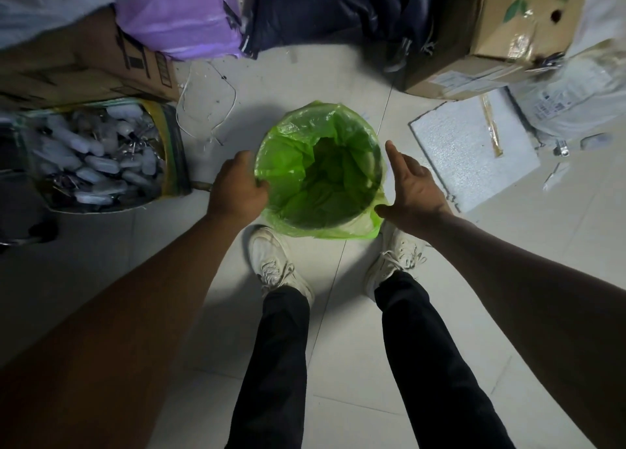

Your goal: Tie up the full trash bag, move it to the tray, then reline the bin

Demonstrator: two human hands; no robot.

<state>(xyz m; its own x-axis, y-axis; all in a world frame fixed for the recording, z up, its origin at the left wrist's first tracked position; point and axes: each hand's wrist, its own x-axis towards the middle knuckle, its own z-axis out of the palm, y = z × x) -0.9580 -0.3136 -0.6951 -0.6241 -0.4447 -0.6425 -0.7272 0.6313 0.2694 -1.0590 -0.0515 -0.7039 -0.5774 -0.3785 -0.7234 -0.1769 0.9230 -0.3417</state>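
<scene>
Where the bin [378, 164] stands between the person's shoes, the left hand [237, 186] pinches its green liner [318, 174] (draped over the rim); the right hand [411, 186] hovers alongside, fingers spread.

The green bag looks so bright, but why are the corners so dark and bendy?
Head view: light falls mostly mid-frame, so the green bag and pale floor tiles glow, while the edges fade dark; the wide-angle lens stretches both forearms and bends the cardboard box near the top; the left hand and right hand stay fairly sharp, the corners blur.
</scene>
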